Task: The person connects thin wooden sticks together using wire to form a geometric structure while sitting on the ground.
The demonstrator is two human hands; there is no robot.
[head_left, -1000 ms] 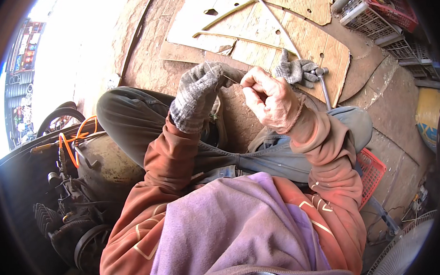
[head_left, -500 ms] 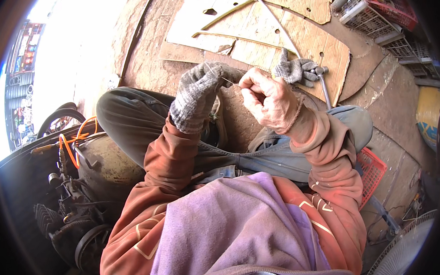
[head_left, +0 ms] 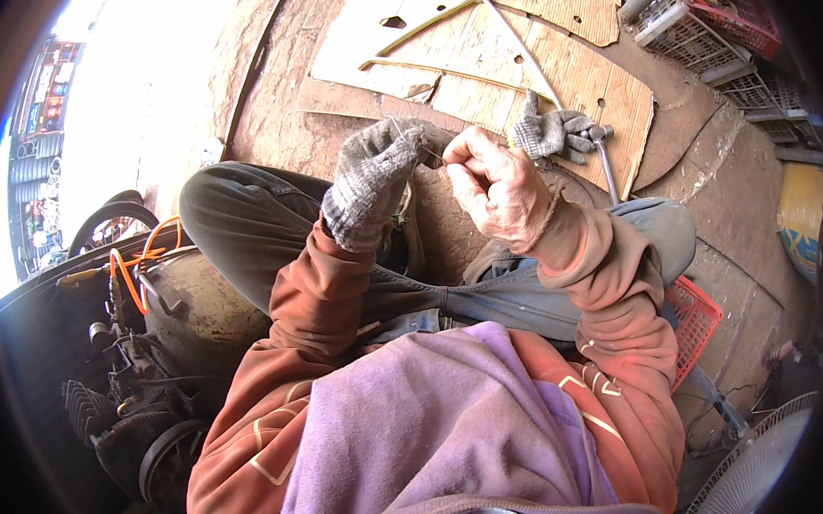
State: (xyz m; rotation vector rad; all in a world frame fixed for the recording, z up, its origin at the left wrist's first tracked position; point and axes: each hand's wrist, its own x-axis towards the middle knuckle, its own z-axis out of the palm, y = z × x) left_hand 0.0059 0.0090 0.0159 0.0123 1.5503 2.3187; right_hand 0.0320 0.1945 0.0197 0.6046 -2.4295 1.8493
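My left hand (head_left: 371,179) wears a grey knit glove and is closed around something small that I cannot make out. My bare right hand (head_left: 494,183) is fisted right beside it, pinching a thin wire or thread (head_left: 430,156) that runs between the two hands. Both hands are held above my knees, over the brown ground. A second grey glove (head_left: 550,133) lies on the cardboard just beyond my right hand, next to a metal tool with a long shaft (head_left: 605,166).
Flat cardboard sheets (head_left: 491,69) with thin sticks lie ahead. Plastic crates (head_left: 709,32) stand at the far right, a red basket (head_left: 695,321) by my right hip, a fan (head_left: 753,468) at lower right. An air compressor with an orange hose (head_left: 139,275) sits to my left.
Both hands stay together in nearly the same place. The right hand's fingers shift slightly on the thin wire.
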